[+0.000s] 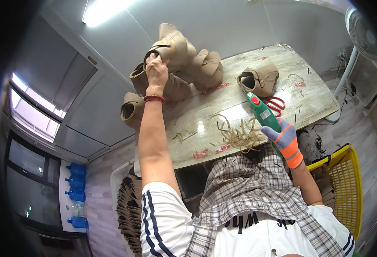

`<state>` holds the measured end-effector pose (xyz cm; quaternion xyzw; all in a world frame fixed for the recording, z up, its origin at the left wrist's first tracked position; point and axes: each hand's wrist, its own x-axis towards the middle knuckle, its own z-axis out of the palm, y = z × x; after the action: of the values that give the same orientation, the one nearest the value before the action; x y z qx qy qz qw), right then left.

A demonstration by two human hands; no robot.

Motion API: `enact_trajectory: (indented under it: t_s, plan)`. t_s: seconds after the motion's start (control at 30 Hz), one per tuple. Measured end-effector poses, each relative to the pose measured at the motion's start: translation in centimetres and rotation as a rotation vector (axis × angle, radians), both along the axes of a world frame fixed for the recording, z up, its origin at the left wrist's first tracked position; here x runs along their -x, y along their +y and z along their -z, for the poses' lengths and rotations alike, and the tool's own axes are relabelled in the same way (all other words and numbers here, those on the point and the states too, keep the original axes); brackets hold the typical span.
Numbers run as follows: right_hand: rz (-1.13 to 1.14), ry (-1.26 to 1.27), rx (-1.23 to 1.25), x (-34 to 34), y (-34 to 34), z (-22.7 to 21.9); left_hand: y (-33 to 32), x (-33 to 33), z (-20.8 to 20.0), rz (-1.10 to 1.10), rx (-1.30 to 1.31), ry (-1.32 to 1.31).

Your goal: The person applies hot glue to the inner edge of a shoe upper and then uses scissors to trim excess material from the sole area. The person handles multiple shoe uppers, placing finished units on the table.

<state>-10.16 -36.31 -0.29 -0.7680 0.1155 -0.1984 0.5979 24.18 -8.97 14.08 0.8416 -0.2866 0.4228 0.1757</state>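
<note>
The left hand (157,70) is at upper centre of the frame. Its grip is closed over the opening rim of a tan shoe upper (175,45) on the pile; the fingertips inside are hidden. The right hand (287,143), gloved, is right of centre, its grip wrapped around a green handheld tool (264,112). The tool's tip is at the lone upper (265,80) on the table (319,100); contact cannot be determined.

Hold the rim firmly without creasing it. Keep neighbouring uppers from being dragged along. Point the tool tip away from the left hand. Keep the tool clear of the red-handled scissors (283,103) and loose strips (239,137).
</note>
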Motion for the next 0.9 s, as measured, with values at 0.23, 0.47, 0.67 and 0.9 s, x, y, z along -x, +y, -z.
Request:
enact_trajectory:
  t_s: [0.23, 0.47, 0.67, 0.9]
  plan:
    - [0.082, -0.079, 0.207, 0.3, -1.1, 0.4, 0.7, 9.5, -0.6, 0.724, 1.139, 0.571]
    - [0.115, -0.429, 0.630, 0.3, -0.3, 0.7, 7.6, 12.4, 5.7, 1.129, 1.699, 1.246]
    - [0.074, -0.451, 0.838, 1.7, -0.4, 0.6, 8.2, 13.6, 9.8, 1.439, 1.771, 1.684]
    - [0.002, -0.435, 0.803, 2.3, 0.4, -0.5, 6.8, 14.0, 10.8, 1.447, 1.740, 1.699]
